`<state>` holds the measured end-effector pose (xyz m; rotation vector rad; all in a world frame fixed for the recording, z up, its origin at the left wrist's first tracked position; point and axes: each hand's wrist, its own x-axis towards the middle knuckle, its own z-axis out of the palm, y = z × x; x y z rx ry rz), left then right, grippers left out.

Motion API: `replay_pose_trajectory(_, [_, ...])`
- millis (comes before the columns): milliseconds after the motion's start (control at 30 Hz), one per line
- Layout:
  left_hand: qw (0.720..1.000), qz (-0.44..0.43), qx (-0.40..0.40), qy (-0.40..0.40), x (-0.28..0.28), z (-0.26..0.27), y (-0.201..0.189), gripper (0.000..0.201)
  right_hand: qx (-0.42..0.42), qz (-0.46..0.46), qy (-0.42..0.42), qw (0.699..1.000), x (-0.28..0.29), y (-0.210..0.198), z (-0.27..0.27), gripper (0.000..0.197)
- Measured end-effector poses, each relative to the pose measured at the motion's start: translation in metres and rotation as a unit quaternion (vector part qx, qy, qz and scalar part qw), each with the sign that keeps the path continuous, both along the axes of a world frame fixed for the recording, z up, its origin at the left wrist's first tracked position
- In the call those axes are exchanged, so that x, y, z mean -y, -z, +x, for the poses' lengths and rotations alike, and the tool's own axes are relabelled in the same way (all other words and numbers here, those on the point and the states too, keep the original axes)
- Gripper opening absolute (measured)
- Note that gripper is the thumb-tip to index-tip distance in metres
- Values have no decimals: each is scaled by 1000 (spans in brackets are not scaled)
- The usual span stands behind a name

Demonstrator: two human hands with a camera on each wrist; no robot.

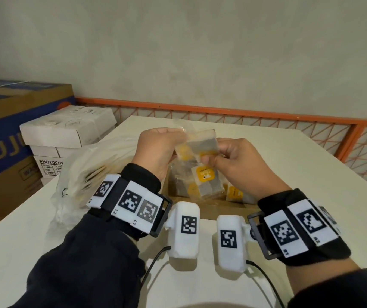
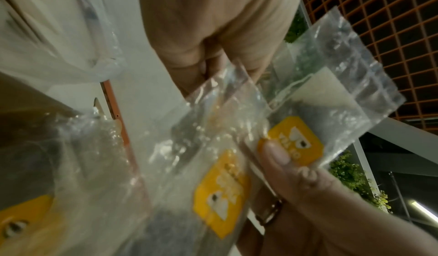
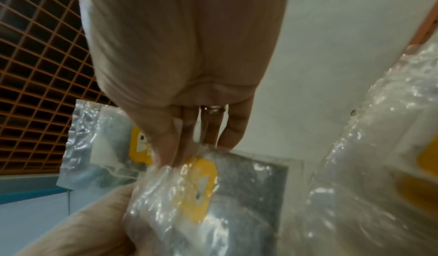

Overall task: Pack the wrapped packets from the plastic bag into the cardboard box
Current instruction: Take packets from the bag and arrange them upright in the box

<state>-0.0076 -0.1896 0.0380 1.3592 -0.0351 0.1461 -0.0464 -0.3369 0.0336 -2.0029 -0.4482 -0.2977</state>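
Clear wrapped packets [image 1: 197,145] pinched between left hand [image 1: 158,150] and right hand [image 1: 238,161].

Soft even indoor light in the head view, wide-angle bending at edges, wrist views dimmer, motion-blurred, glare on plastic

Both my forearms were raised side by side, wrists level. My left hand [image 1: 155,150] was curled, fingers pinching a packet [image 1: 197,143]. My right hand [image 1: 237,162] pinched it too, thumb on top.
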Motion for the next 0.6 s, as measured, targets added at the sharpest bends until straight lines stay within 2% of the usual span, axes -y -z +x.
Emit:
replay_pose_trajectory(133, [999, 20, 11, -32, -3, 3, -1, 26, 9, 114, 65, 991, 9, -1, 5, 17])
replay_pose_trajectory(267, [995, 70, 59, -45, -3, 1, -4, 46, -1, 216, 103, 971, 20, -5, 9, 21])
replay_pose_trajectory(367, [986, 141, 93, -3, 4, -5, -5, 34, 6, 233, 112, 966, 24, -6, 9, 21])
replay_pose_trajectory(433, [984, 155, 80, 40, 10, -10, -5, 28, 18, 220, 120, 968, 24, -6, 10, 21])
replay_pose_trajectory(600, [991, 97, 25, 93, 16, -17, -7, 12, 26, 190, 120, 974, 23, -5, 11, 19])
